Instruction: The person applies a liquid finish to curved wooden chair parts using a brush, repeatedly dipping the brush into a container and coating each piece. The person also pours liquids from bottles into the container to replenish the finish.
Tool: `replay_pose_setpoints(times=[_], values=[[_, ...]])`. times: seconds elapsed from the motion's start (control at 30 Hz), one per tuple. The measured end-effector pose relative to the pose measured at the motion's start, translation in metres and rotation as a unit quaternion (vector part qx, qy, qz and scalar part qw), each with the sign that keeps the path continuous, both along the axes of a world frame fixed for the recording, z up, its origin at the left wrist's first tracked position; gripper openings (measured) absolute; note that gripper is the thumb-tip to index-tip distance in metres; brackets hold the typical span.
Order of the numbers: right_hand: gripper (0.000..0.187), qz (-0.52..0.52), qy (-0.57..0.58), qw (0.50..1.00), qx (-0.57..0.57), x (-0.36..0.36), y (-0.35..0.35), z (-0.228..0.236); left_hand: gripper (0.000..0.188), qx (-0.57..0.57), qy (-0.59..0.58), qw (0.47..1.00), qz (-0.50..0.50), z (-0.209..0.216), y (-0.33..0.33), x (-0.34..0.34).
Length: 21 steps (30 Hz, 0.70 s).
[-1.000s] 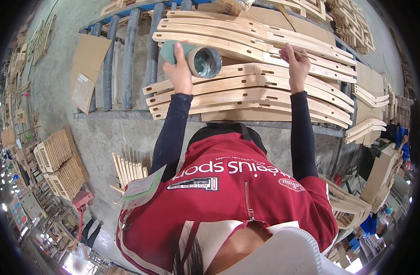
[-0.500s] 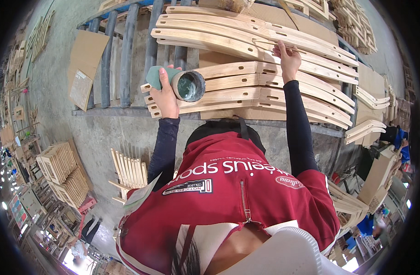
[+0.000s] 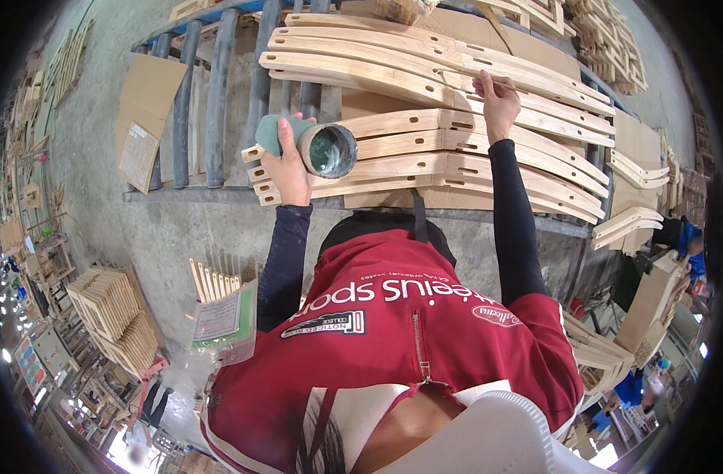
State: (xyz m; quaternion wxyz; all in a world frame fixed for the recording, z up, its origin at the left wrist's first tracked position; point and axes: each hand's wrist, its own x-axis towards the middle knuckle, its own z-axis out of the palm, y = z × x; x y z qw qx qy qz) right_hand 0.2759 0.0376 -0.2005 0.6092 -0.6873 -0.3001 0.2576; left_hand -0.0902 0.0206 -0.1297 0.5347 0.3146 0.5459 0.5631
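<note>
My left hand (image 3: 289, 172) grips a cylindrical cup (image 3: 328, 150) with a dark, stained rim and a green inside, its mouth turned up toward me. A flat green piece (image 3: 266, 134) is held against the cup's left side by the same hand. My right hand (image 3: 499, 109) pinches a thin wooden stick (image 3: 459, 77) over the far group of curved wooden slats (image 3: 353, 47). The stick's tip is near a slot in one slat; whether it touches is too small to tell. Nearer me, below the cup, lies a second group of slotted curved slats (image 3: 409, 146).
The slats lie on cardboard over a roller conveyor (image 3: 217, 103). A cardboard sheet (image 3: 150, 103) leans at its left. More curved pieces (image 3: 630, 225) lie at the right end. Stacked wooden frames (image 3: 112, 312) stand on the floor at left. A clear card pouch (image 3: 223, 324) hangs beside my left arm.
My right hand has shifted slightly, and the stick now shows at a different angle. The card pouch has swung outward to the left. My left hand with the cup has barely moved.
</note>
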Motion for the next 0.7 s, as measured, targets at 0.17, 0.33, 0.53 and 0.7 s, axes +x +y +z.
replay_pose_setpoints(times=[0.17,0.33,0.53,0.7], values=[[0.028,0.046,-0.119,0.991,-0.024,-0.006,0.004,0.013,0.044,-0.003,-0.007,0.999,0.033,0.002,-0.005,0.0],[0.024,0.125,-0.318,0.938,-0.05,-0.014,0.025,0.022,0.047,-0.002,-0.007,0.999,0.032,0.004,-0.007,-0.002],[0.025,0.19,-0.398,0.895,-0.065,-0.01,0.05,0.033,0.047,0.007,0.0,0.999,0.036,0.008,-0.013,-0.009],[0.025,0.196,-0.427,0.879,-0.076,-0.003,0.052,0.036,0.045,0.002,-0.002,0.999,0.038,-0.001,-0.016,-0.017]])
